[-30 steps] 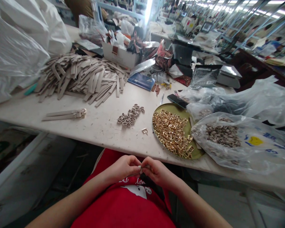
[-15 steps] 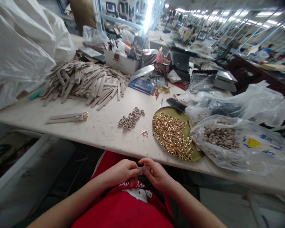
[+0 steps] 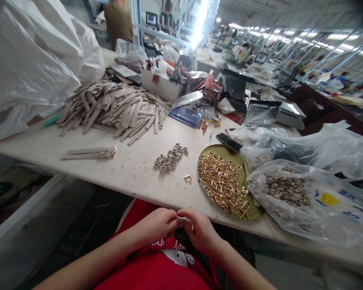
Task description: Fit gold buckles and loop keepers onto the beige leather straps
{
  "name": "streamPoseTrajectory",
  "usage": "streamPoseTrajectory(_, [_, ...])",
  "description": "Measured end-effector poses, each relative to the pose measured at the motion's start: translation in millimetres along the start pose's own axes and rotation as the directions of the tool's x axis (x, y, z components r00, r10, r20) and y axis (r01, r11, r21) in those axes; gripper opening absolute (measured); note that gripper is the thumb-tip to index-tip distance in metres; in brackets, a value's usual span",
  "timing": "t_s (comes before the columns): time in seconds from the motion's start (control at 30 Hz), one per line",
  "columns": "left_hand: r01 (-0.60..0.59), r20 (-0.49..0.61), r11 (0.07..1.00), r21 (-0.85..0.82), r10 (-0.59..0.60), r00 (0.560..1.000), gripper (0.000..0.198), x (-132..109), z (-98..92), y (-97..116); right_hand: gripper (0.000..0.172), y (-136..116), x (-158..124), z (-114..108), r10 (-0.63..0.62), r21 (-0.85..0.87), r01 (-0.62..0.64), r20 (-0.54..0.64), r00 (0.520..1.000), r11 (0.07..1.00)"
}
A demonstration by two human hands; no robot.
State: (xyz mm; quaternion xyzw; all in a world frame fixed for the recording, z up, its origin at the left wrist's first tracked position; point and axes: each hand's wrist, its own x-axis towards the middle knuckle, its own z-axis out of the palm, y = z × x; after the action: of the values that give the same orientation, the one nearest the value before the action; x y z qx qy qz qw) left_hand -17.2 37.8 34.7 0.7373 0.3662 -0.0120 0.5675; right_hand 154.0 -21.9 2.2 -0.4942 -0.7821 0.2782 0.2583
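Now | small metal piece [image 3: 184,220] gripped by closed fingers of left hand [image 3: 153,227] and right hand [image 3: 201,233] | gold buckles [image 3: 222,185] seen on round tray [image 3: 206,155] nearby

At the bottom centre of the frame, the left hand [image 3: 153,225] and the right hand [image 3: 201,232] pinch a small pale metal loop [image 3: 184,220] between them, just below the edge of the white tabletop [image 3: 133,179]. Above them lie a loose cluster of brownish oval metal loops [image 3: 169,158] and a single gold buckle [image 3: 187,178]. To the right, a round brass tray [image 3: 237,160] holds heaped gold rectangular buckles [image 3: 220,185], just beside a clear plastic bag of oval loops [image 3: 326,201]. At upper left, beige leather strips [image 3: 115,108] lie piled.
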Motion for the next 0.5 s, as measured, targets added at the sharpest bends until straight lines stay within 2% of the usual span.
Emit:
streamPoseTrajectory(0.2, [-0.03,-0.118,0.996,0.085,0.039,0.992,0.029,3,10.1,1,0.022,3,-1,4,0.007,-0.002,-0.007,-0.029,1.0,1.0])
streamPoseTrajectory(0.3, [-0.003,-0.148,0.991,0.131,0.022,0.989,0.029,3,11.3,0,0.022,4,-2,3,0.063,-0.016,-0.064,-0.049,0.997,0.998])
streamPoseTrajectory(0.43, [0.034,-0.263,0.962,0.271,0.04,0.964,0.03,0,13.5,-2,0.017,1,-3,-5,0.173,-0.084,-0.173,-0.006,0.985,0.981])
streamPoseTrajectory(0.5, [0.041,-0.285,0.944,0.328,0.058,0.957,0.031,-2,17.2,-2,0.018,0,-5,-8,0.188,-0.116,-0.186,0.01,0.982,0.976])
